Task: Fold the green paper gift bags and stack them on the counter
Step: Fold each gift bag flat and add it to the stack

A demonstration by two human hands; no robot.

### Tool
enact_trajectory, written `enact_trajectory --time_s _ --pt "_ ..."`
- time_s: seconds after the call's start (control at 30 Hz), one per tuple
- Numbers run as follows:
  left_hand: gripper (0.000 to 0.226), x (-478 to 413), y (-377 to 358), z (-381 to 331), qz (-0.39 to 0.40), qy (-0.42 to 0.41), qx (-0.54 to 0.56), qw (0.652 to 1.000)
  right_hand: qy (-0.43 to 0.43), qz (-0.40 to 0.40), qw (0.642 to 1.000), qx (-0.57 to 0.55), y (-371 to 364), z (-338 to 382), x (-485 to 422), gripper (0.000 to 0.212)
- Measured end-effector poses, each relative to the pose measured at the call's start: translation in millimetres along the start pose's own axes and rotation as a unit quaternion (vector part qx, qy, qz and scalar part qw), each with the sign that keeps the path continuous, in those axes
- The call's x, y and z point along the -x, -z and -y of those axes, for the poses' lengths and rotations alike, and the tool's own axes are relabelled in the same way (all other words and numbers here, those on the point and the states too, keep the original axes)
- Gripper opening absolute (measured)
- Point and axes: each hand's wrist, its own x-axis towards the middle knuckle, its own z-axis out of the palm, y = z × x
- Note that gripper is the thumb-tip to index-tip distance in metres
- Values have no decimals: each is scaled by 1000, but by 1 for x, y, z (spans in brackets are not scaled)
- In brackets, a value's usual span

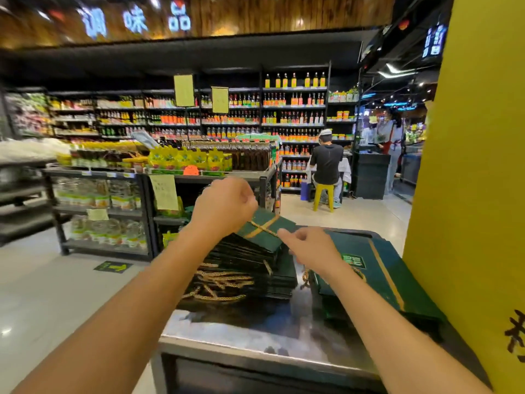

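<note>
A folded green paper gift bag (264, 230) with gold stripes lies tilted on top of a stack of folded green bags (250, 268) on the steel counter (241, 334). My left hand (224, 207) is curled over the bag's far left end and grips its gold rope handle. My right hand (308, 250) pinches the other end of that rope (262, 228) above the bag's right edge. Gold rope handles (218, 282) stick out of the stack's near side. A second pile of green bags (380, 275) lies flat on the counter to the right.
A yellow pillar (468, 194) stands close on the right. Behind the counter is a display table (159, 173) of bottles and yellow packets, then shelves of sauces. A person sits on a yellow stool (324, 196) in the aisle; another stands at the far right.
</note>
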Motion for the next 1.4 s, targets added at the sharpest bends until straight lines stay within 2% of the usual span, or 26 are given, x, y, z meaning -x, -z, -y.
enact_trajectory --time_s 0.1,0.17,0.23,0.43,0.53,0.67,0.8,0.93,1.07,1.27,1.4 --pt "33 -4 23 51 -42 82 -39 995 -61 20 998 -12 -22 9 -4 59" --pt "38 -3 28 78 -25 132 -52 990 -90 12 995 -29 -32 9 -6 56" --pt "32 -2 25 97 -2 150 -50 987 -105 0 994 -36 -36 7 -6 55" --pt "34 1 10 112 3 171 -6 985 -86 -43 994 -48 -40 9 -4 49" --pt "46 0 5 114 18 188 5 982 -76 -61 993 -59 -40 11 -2 48" --pt "27 6 3 110 -7 221 28 975 -67 -91 988 -104 -40 9 -1 45" --pt "16 13 -2 110 -16 258 115 959 -79 -99 970 -209 -36 13 3 38" --pt "28 23 1 103 -41 263 204 942 -74 -104 951 -283 -31 16 6 36" --pt "29 35 6 96 -45 261 286 921 -53 -90 926 -362 -16 23 16 21" --pt "24 63 8 80 -17 243 377 894 -48 -84 911 -402 14 15 44 18" --pt "23 85 1 63 21 233 480 845 -50 -81 900 -425 36 1 79 15"
